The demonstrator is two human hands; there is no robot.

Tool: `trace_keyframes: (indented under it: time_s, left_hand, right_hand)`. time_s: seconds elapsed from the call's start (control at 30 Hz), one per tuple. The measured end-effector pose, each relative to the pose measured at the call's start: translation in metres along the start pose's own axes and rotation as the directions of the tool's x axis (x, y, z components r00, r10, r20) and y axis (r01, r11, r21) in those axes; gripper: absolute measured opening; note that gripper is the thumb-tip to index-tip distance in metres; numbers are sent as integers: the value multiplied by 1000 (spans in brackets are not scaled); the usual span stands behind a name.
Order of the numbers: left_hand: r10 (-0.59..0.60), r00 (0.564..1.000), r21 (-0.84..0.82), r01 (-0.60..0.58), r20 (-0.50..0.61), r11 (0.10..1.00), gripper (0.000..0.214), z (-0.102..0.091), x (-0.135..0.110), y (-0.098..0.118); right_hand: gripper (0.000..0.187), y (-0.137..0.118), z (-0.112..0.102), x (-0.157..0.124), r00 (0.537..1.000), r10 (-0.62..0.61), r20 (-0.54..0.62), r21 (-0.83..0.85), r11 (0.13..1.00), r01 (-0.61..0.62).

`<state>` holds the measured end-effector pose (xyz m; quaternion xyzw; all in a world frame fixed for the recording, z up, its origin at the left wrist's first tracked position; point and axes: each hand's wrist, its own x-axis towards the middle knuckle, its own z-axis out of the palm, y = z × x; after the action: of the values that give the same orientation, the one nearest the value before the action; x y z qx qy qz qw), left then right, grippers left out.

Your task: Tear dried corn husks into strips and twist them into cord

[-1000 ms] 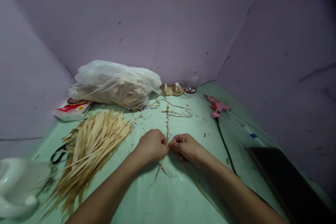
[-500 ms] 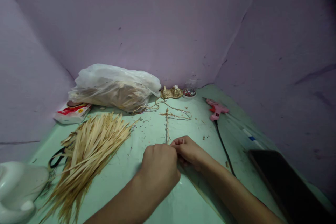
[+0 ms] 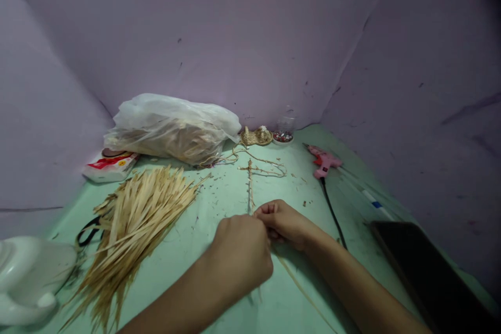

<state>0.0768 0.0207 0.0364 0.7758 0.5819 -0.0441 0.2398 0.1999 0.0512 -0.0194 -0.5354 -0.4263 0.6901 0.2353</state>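
A thin plaited straw cord runs from my hands toward the back of the green table. My right hand is closed, pinching the near end of the cord. My left hand is a fist just in front of it, its back toward me and its fingers hidden, touching the right hand. A loose straw strand trails from under the hands toward the near right. A fan-shaped pile of flat straw strips lies to the left of my left arm.
A plastic bag of straw lies at the back left, a red-and-white packet beside it. Black scissors peek from under the strips. A pink glue gun with a black cable lies right; a dark tablet, a bead dish and a white object stand around.
My left hand has drawn back toward me and rolled over, covering the working point. The loose strand now trails out to the near right. My right hand has stayed in place.
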Motion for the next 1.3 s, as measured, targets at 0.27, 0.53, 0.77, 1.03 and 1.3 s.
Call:
trace_keyframes:
  time_s: [0.27, 0.53, 0.77, 1.03, 1.3]
  left_hand:
    - [-82, 995, -101, 75, -58, 992, 25, -7, 24, -27]
    - [-93, 996, -197, 91, 1, 976, 13, 0, 30, -34]
    - [-49, 999, -63, 48, -7, 997, 18, -8, 31, -40]
    - [-72, 997, -68, 69, -34, 995, 17, -50, 24, -73]
    - [-365, 894, 105, 402, -260, 910, 10, -99, -8, -127]
  right_hand:
    - [6, -1, 0, -2, 1000, -31, 1, -20, 999, 31]
    - [9, -3, 1, -2, 999, -28, 21, -24, 999, 28]
    - [16, -3, 0, -3, 999, -37, 23, -103, 994, 39]
    - [9, -3, 3, -4, 999, -50, -9, -109, 993, 49]
    - [9, 3, 3, 0, 999, -42, -11, -119, 992, 41]
